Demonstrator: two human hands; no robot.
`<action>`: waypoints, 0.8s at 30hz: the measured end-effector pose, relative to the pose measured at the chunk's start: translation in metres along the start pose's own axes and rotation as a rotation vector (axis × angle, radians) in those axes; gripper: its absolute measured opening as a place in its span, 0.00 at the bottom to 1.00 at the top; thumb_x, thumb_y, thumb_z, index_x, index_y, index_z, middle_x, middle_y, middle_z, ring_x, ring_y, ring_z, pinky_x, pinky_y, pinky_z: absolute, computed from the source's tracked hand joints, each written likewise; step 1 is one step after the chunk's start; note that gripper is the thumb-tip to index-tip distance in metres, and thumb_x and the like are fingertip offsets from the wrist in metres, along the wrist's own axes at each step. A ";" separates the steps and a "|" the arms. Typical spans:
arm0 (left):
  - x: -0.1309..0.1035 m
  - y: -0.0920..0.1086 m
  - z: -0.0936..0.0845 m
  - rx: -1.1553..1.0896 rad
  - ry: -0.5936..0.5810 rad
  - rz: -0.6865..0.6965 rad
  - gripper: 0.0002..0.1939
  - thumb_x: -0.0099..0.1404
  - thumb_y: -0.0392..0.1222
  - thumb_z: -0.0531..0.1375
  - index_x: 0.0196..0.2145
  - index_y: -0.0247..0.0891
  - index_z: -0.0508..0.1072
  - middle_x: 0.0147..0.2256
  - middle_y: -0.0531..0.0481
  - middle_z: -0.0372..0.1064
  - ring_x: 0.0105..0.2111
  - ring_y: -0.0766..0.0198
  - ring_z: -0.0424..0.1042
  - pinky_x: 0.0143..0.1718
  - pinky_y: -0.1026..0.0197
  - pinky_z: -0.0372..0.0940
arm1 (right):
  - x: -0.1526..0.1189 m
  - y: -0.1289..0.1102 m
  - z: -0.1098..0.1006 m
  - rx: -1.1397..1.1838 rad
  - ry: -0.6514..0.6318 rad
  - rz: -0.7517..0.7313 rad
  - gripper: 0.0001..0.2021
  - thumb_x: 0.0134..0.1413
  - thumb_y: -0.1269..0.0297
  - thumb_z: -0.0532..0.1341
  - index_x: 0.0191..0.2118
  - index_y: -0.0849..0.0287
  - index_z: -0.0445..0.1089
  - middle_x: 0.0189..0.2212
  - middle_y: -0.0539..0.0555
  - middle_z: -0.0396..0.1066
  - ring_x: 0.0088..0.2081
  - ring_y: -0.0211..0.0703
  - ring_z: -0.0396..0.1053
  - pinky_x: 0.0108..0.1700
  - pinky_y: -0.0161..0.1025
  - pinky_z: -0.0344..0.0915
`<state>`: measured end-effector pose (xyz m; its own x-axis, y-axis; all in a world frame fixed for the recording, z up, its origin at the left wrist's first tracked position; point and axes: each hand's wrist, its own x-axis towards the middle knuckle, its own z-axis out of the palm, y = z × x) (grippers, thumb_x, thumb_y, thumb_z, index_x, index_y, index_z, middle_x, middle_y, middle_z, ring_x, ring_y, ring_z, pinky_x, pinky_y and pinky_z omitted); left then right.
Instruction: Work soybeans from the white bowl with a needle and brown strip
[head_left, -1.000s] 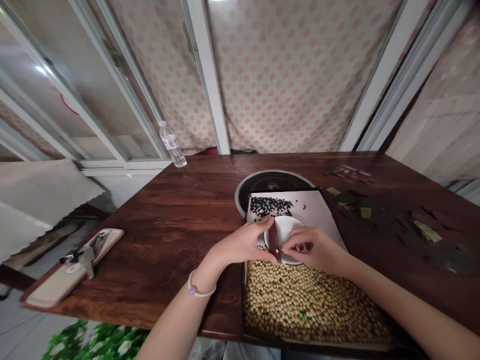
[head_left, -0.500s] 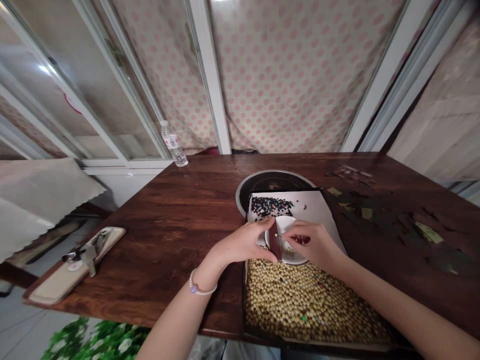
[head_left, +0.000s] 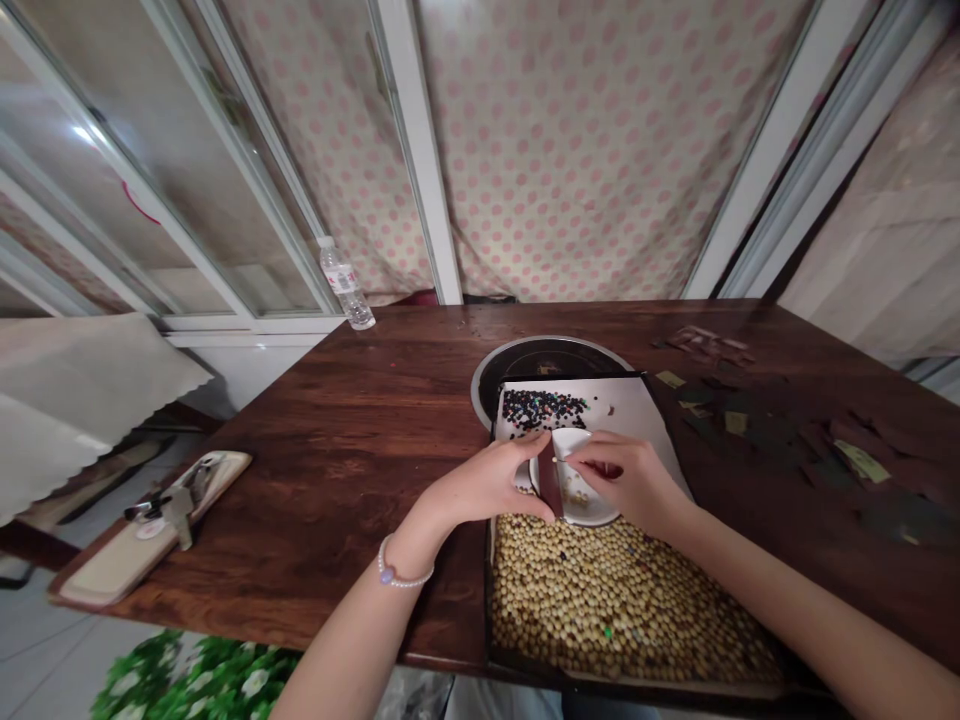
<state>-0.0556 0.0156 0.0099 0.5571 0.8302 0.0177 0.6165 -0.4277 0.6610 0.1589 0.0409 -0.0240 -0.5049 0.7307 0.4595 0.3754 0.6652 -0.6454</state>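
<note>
While a clear bottle (head_left: 346, 284) stands well left of the black tray (head_left: 646, 418), the left hand (head_left: 487, 482), over it, grips a dark red strip (head_left: 549, 480), thumb and fingers spread wide. White bowl (head_left: 568, 477) sits mid-tray, partly behind the strip, a few pale beads (head_left: 576, 497) inside. Right hand (head_left: 632, 475), above mid-tray, pinches a thin thing too small to name. Scraps (head_left: 810, 445) lie right of the tray.
</note>
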 end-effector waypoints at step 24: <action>0.001 0.004 -0.003 0.010 -0.020 0.008 0.51 0.47 0.55 0.69 0.62 0.30 0.54 0.62 0.33 0.49 0.62 0.46 0.50 0.62 0.45 0.50 | 0.000 -0.003 0.000 0.023 -0.089 0.012 0.08 0.53 0.73 0.59 0.29 0.58 0.75 0.27 0.52 0.73 0.28 0.38 0.69 0.26 0.33 0.62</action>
<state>-0.0543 0.0165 0.0146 0.5728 0.8197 0.0082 0.6174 -0.4380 0.6534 0.1576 0.0393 -0.0218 -0.5679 0.7214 0.3963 0.3647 0.6522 -0.6646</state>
